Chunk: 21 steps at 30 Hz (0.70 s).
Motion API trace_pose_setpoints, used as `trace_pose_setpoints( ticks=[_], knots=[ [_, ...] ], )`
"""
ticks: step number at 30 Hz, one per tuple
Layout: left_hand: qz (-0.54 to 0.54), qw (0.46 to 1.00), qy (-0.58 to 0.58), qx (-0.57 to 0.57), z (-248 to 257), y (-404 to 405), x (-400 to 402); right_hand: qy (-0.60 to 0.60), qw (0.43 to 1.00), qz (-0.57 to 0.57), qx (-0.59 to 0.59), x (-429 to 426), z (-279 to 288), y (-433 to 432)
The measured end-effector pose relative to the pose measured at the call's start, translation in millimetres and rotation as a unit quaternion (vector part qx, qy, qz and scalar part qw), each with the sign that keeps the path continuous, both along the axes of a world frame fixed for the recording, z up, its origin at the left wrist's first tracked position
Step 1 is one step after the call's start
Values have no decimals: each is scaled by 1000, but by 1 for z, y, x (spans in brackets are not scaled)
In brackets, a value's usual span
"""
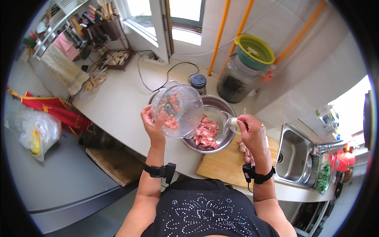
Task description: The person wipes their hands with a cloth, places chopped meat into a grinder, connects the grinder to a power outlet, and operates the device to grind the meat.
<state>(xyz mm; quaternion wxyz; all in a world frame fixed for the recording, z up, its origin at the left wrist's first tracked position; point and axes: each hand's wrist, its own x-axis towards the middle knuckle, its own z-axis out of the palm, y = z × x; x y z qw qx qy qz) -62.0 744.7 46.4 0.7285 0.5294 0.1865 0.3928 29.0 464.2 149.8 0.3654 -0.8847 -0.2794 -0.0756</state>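
Observation:
My left hand point(154, 121) holds a clear food-processor bowl point(189, 100) by its left side, tilted beside and partly over the rim of a stainless steel bowl point(228, 139). Ground meat point(171, 122) clings inside the clear bowl. More ground meat point(205, 133) lies in the steel bowl. In my right hand point(251, 127) is a food-processor blade point(234, 122) with a white hub, held above the steel bowl's right rim. Below that hand, raw meat pieces point(246, 152) lie on a wooden cutting board point(220, 167), partly hidden by my wrist.
A dark-lidded container point(198, 81) and a large clear jar point(235, 86) carrying a green and a yellow basket point(254, 50) stand behind the bowls. A black cord point(168, 74) crosses the counter. At right is a steel sink point(293, 154); at back left, a utensil rack point(115, 59).

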Motion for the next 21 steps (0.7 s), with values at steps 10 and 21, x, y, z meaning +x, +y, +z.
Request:
trace_pose_setpoints(
  ticks=[10,21],
  knots=[
    [-66,993,-60,-81,3,-18,23,-23,992,95,82,-10,5,18],
    [-69,970,-49,227,14,-32,23,-176,945,210,-177,5,-30,101]
  ],
)
